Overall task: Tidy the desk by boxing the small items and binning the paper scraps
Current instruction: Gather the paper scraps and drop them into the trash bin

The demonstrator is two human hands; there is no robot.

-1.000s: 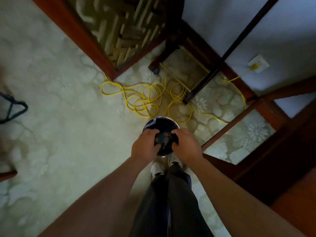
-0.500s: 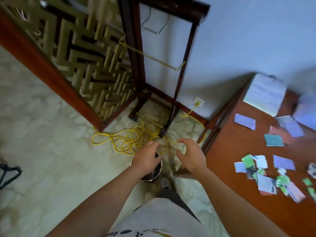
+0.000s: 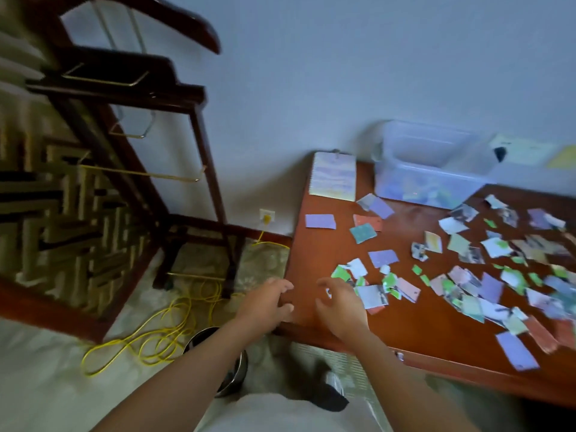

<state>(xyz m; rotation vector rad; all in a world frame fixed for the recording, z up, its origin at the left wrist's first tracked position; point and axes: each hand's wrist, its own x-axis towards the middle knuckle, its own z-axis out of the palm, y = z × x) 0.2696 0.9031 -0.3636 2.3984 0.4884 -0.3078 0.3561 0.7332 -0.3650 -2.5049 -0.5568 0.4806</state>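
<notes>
Empty, loosely curled left hand [image 3: 268,302] and right hand [image 3: 341,307] hovered at the red-brown wooden desk [image 3: 411,332] edge; torn coloured paper scraps [image 3: 374,296] lay at three o'clock

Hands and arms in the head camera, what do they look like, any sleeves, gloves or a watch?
The left hand and right hand wear no gloves, and no watch, ring or bracelet is visible. The left forearm and right forearm are bare to the picture's bottom edge; no sleeves show.

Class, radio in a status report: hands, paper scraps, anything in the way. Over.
Left hand, right hand empty, fingers loose, at desk edge. Paper scraps strewn across desk. Bin on floor, left of desk; nothing blocking.
</notes>
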